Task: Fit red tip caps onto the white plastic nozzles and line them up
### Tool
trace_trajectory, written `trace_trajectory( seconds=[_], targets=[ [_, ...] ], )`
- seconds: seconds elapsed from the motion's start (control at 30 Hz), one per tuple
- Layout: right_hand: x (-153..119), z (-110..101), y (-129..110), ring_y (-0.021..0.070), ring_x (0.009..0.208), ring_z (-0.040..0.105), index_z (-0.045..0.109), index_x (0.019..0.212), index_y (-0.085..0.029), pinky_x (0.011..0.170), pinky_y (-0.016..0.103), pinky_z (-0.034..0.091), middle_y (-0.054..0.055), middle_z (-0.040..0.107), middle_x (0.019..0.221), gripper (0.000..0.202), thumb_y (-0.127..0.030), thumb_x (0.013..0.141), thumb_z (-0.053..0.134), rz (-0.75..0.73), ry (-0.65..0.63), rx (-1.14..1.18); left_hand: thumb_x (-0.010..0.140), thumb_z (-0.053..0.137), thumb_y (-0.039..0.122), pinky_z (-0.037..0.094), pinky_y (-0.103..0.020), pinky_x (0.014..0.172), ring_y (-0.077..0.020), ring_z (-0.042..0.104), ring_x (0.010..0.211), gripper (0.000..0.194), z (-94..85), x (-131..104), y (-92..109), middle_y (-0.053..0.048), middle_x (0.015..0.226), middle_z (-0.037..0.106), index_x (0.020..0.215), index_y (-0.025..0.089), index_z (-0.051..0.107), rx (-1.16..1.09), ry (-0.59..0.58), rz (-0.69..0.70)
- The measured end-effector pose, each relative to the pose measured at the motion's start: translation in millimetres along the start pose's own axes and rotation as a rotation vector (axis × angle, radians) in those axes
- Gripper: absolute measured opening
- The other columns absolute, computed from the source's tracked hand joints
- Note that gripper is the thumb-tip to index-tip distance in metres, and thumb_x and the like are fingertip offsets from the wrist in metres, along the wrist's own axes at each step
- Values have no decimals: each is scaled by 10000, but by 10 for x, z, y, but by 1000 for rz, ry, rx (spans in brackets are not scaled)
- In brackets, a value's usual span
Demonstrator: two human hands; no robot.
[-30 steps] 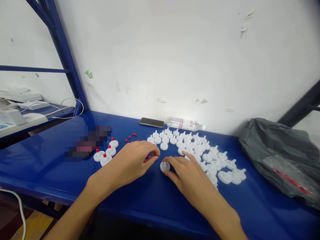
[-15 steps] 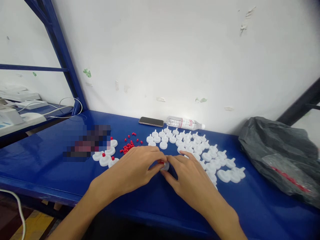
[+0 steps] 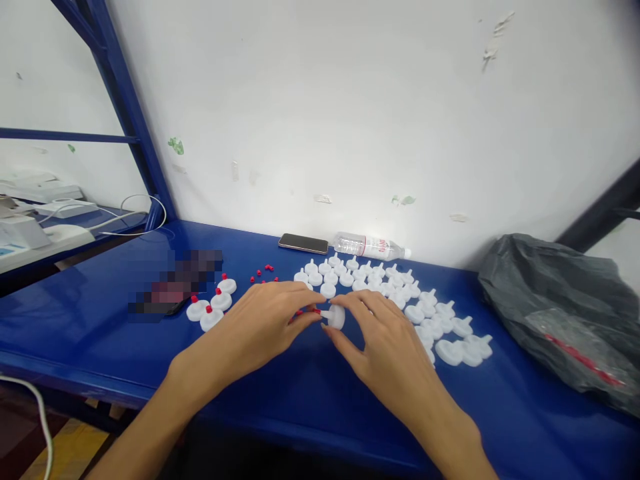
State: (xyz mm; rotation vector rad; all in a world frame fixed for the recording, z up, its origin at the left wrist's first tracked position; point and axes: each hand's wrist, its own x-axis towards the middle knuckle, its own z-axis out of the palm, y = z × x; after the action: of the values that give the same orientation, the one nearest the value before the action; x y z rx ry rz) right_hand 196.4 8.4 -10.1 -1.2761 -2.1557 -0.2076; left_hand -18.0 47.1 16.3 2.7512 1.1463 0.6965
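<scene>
Now, nearer than the bottle (image 3: 373, 247), the right hand (image 3: 387, 340) pinches a white nozzle (image 3: 337, 318), likely light and stiff, best held by its rim; the left hand (image 3: 265, 320) seemingly pinches a red cap (image 3: 317, 311).

We take this for a workshop: spouted white caps (image 3: 415, 315) crowd the blue bench (image 3: 300, 393), a scuffed wall (image 3: 320, 120) behind it.

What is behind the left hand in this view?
Beyond the left hand, a few small red caps show on the blue table. Whatever lies directly behind the hand is covered, so any caps there cannot be counted.
</scene>
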Motion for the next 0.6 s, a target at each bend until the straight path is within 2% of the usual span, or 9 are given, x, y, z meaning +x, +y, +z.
trace_trajectory(
  seconds=[0.1,0.2,0.3,0.43,0.6],
  targets=[
    [3,-3,4,254,1042,697,602,1225,-234,898,422,565,75,730,1152,254,-288,983,657,-31,53,29,1055,521,334,461,-301,774,-199,702,925,244,-22,1,-40,-24,1037,749,1189,246,704,43,-15,5],
    [8,-22,0,220,955,725,587,1236,-233,1006,450,518,49,762,1101,256,-252,991,658,-110,124,28,1076,465,321,454,-293,769,-193,700,904,259,-32,-6,-43,-21,992,741,1079,222,704,51,-64,10],
    [9,-55,-8,193,968,737,577,1238,-238,1106,446,455,31,773,1133,267,-216,988,669,-178,198,55,1093,419,355,414,-279,700,-171,677,812,286,-68,-24,-5,2,910,720,1030,220,662,18,-66,34],
    [2,-96,-14,189,1065,730,580,1252,-247,1021,375,532,29,780,1134,325,-198,959,711,-191,274,142,1104,384,360,354,-269,639,-138,618,715,323,-142,-42,70,24,819,680,939,219,622,-54,-43,84],
    [-9,-113,-3,197,1028,731,589,1254,-233,919,366,580,47,780,1121,324,-202,957,715,-220,247,175,1067,404,245,330,-275,603,-135,558,624,308,-182,-32,126,24,698,618,814,208,577,-96,-74,65]
  ],
)
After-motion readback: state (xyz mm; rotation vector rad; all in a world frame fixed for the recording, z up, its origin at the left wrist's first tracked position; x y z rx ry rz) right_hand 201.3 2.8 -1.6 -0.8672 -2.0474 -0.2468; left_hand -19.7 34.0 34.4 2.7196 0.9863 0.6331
